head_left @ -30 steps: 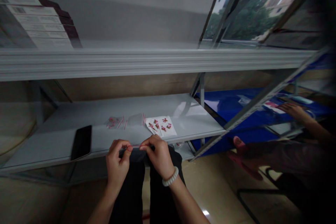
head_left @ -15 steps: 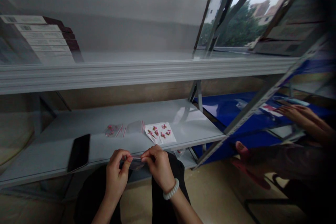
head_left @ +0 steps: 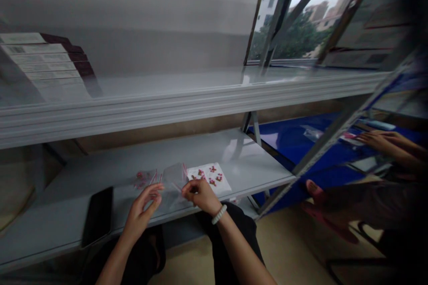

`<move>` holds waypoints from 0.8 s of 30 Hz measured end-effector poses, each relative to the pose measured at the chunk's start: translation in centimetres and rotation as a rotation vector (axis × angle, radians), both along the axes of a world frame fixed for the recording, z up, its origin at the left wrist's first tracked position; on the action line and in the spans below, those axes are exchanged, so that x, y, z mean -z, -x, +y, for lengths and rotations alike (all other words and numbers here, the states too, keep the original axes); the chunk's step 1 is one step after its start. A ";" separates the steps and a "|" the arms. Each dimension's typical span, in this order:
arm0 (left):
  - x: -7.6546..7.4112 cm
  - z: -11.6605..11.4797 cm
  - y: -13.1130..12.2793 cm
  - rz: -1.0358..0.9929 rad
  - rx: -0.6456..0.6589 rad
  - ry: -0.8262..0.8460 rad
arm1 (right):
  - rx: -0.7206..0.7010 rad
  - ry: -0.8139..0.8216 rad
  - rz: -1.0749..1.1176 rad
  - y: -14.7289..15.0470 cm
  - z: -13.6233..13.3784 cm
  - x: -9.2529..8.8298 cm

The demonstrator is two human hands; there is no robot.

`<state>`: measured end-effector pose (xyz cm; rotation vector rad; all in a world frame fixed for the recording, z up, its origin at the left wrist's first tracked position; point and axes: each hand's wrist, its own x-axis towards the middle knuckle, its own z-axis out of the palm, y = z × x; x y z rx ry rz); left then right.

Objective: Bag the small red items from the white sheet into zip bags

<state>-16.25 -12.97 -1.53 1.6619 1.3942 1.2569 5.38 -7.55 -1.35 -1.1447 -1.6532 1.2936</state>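
Observation:
My right hand (head_left: 200, 193), a beaded bracelet at its wrist, pinches the top edge of a clear zip bag (head_left: 170, 200) hanging over the shelf's front part. My left hand (head_left: 145, 207) is just left of the bag, thumb and fingers apart, holding nothing. Behind the hands lies another clear zip bag (head_left: 175, 172) with a pink-red strip. Left of it is a small bag of red pieces (head_left: 142, 178). A white sheet (head_left: 223, 183) bearing several small pink-and-green flower-like pieces lies beyond my right hand, which partly hides it.
A black phone or tablet (head_left: 98, 216) lies at the left on the grey lower shelf (head_left: 140, 156). White boxes (head_left: 50, 60) are stacked on the upper shelf (head_left: 187, 98). To the right, past a metal post (head_left: 321, 140), another person's hands (head_left: 381, 138) work over a blue table (head_left: 284, 136).
My left hand has let go of the bag and moved left, its fingers opening. My right hand has carried the bag up over the shelf. The view has shifted slightly.

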 end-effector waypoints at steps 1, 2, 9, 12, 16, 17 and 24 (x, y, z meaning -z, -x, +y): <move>0.3 0.6 0.9 0.003 -0.023 0.001 | 0.049 0.036 -0.031 0.2 1.2 0.1; 0.7 1.2 1.9 0.034 -0.047 -0.001 | 0.097 0.069 -0.065 0.4 2.4 0.2; 2.3 7.4 7.7 0.636 0.066 -0.059 | 0.364 0.011 -0.250 2.3 9.5 1.5; 1.9 9.9 8.7 0.853 0.253 0.006 | 0.379 -0.062 -0.326 2.9 10.1 2.2; 1.9 12.0 9.1 0.926 0.340 0.058 | 0.368 -0.144 -0.408 3.3 9.5 2.9; 1.9 12.4 9.1 0.918 0.347 0.056 | 0.362 -0.159 -0.423 3.3 9.2 2.9; 2.0 12.3 9.1 0.839 0.283 -0.018 | 0.434 -0.285 -0.440 3.9 7.7 2.0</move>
